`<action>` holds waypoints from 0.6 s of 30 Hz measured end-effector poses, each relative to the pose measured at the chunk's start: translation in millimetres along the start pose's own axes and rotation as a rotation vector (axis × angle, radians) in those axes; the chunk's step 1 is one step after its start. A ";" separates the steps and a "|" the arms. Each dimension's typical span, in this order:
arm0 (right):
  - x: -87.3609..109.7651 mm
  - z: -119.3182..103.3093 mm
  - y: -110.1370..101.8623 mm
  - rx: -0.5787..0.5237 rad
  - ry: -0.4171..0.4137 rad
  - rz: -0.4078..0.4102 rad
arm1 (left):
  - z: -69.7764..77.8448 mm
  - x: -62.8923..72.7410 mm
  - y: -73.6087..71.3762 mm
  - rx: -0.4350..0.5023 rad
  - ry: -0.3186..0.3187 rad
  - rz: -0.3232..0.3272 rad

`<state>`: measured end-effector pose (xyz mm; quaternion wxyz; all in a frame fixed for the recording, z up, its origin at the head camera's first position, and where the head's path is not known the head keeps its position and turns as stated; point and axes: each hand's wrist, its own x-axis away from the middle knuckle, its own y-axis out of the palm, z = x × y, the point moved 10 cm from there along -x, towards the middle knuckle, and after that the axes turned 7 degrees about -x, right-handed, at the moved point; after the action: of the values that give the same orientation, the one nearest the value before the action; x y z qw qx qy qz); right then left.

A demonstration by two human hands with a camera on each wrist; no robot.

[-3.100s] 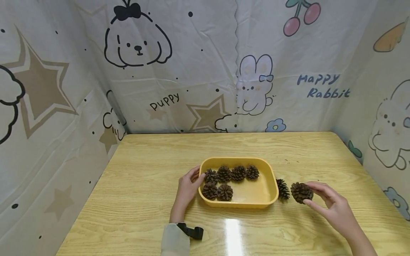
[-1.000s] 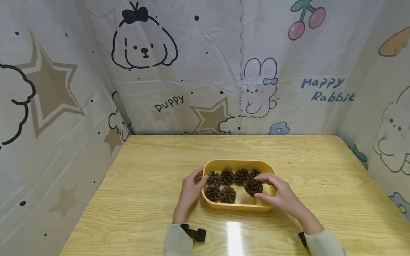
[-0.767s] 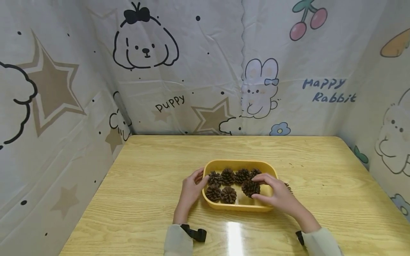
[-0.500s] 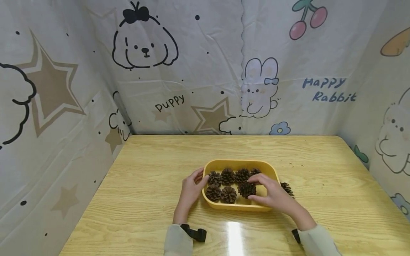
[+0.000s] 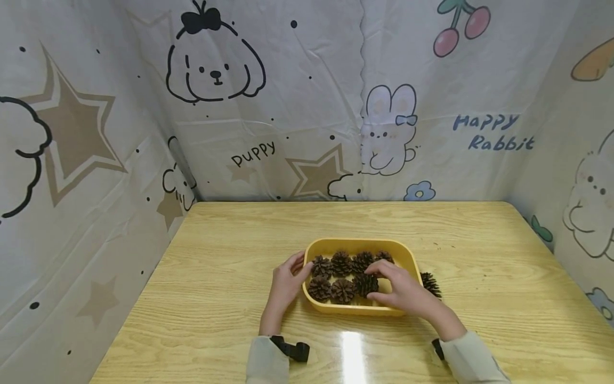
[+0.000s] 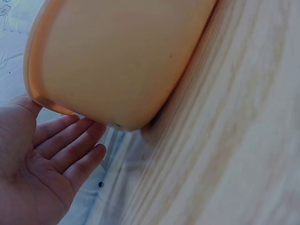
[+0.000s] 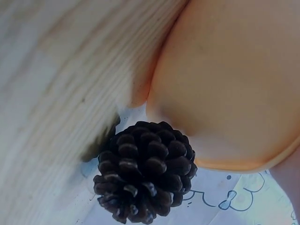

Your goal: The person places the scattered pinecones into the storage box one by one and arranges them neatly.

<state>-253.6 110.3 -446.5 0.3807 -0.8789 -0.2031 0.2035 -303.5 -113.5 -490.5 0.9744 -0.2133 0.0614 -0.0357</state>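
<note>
A yellow plastic tray (image 5: 360,309) stands on the table with several brown pine cones (image 5: 341,263) in two rows inside. My left hand (image 5: 286,280) holds its left end, thumb over the rim and fingers against the outer wall (image 6: 117,61). Inside the tray, my right hand (image 5: 395,285) pinches a pine cone (image 5: 365,285) between thumb and fingers. That cone sits at the right end of the front row, right beside its neighbour (image 5: 342,291). In the right wrist view the tray wall (image 7: 229,84) hides the held cone and most of the hand.
Another pine cone (image 7: 145,171) lies on the wooden table (image 5: 230,240) just outside the tray's right end, partly behind my right forearm in the head view. Small dark crumbs (image 5: 443,245) lie farther back. A printed cloth (image 5: 288,106) surrounds the table's back and sides.
My right hand has carried a pine cone from right of the tray into it, then left and down to the front row. My left hand has kept its hold on the tray.
</note>
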 end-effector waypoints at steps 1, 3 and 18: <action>-0.3 0.2 0.6 0.002 0.006 -0.005 | 0.4 0.0 -0.3 -0.003 -0.001 0.001; -0.8 1.3 2.0 0.010 0.017 -0.015 | 0.5 0.1 -0.5 -0.001 -0.008 -0.001; -2.4 8.6 9.4 -0.034 0.090 -0.102 | 0.0 0.4 0.7 -0.002 -0.010 0.000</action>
<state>-258.2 108.3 -458.4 0.3841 -0.8820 -0.2339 0.1406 -303.1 -112.9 -490.9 0.9745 -0.2142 0.0565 -0.0347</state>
